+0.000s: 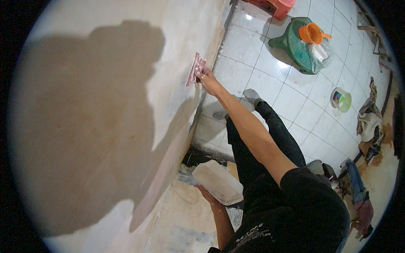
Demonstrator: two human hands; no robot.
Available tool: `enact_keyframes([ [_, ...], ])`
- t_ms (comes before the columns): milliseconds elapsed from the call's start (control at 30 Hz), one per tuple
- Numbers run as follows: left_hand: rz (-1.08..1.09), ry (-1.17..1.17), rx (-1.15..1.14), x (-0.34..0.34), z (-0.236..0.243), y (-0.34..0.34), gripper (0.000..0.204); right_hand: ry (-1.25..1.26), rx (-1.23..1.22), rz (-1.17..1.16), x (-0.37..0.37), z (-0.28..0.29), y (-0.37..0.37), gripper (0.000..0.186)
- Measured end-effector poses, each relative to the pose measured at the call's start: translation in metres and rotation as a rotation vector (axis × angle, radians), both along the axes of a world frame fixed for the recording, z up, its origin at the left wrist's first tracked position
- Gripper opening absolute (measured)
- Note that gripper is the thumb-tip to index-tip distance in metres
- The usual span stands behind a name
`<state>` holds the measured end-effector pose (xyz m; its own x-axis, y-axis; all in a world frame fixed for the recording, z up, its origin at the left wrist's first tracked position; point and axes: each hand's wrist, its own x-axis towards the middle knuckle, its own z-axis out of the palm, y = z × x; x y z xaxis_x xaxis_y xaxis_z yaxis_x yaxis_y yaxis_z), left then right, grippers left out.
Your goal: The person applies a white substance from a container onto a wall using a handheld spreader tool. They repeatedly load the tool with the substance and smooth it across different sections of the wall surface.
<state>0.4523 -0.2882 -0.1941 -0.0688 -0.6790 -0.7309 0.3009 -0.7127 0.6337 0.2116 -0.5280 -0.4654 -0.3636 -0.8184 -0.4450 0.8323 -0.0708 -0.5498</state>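
My right hand (207, 80) grips a reddish, white-smeared putty scraper (196, 68), its flat blade against or very close to the pale wall (181, 46) on the left. The right arm is stretched out from a black sleeve. Lower down, my left hand (203, 190) supports a whitish rectangular tub (217, 180) with rounded corners, held near my body. Its fingers are partly hidden under the tub. A large shadow of head and arm falls over the wall.
Across the tiled floor (270, 84) stands a green plastic stool (291, 40) bearing an orange dipper (311, 33) and a clear plastic bag (321, 55). A red plastic item (280, 7) is beyond it. Rightward are a small white bucket (336, 98) and crumpled cloths (369, 124).
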Motion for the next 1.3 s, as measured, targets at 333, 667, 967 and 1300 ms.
enact_keyframes([
  [333, -0.108, -0.182, -0.051, -0.008, 0.022, -0.025, 0.078, 0.030, 0.477, -0.069, -0.006, -0.061, 0.056, 0.018],
  [667, -0.062, -0.055, 0.029, -0.005, 0.013, -0.009, 0.072, 0.614, 0.358, -0.284, -0.001, 0.069, 0.032, 0.018],
  [967, 0.003, -0.073, 0.105, 0.033, 0.005, 0.023, 0.081, 0.644, 0.314, -0.065, 0.049, 0.159, 0.100, 0.022],
  [1300, 0.013, 0.017, 0.098, 0.047, -0.001, 0.031, 0.087, 1.069, 0.385, -0.298, 0.078, 0.113, 0.054, 0.021],
])
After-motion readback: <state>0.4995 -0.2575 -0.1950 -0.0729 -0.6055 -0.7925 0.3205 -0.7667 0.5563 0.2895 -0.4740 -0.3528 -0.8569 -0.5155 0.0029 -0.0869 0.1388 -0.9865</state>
